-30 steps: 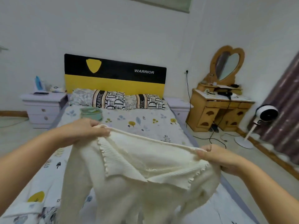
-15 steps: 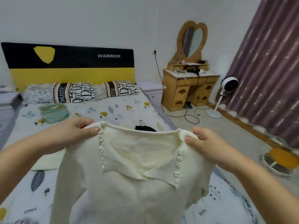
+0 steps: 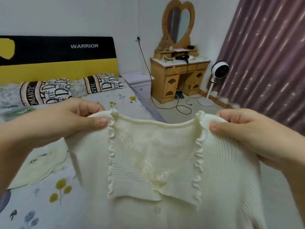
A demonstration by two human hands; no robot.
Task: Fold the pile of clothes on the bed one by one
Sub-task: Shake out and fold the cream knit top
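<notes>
Pinching the shoulder seams of a cream ribbed knit top (image 3: 165,162), both hands hold it up in the air, its frilled collar spread flat between them. The left hand (image 3: 54,124) grips the garment's shoulder with its thumb on the front face and its fingers curled behind; the right hand (image 3: 250,134) does the same on the other shoulder. The top hangs down from the two grips, a small button showing below the collar. Under and beyond the left hand lies the bed (image 3: 118,103) with its leaf-print sheet, and a pale cloth (image 3: 39,167) rests on it just below that wrist. Far past the right hand stands a wooden dressing table (image 3: 178,76), with a white fan (image 3: 219,70) beside it.
</notes>
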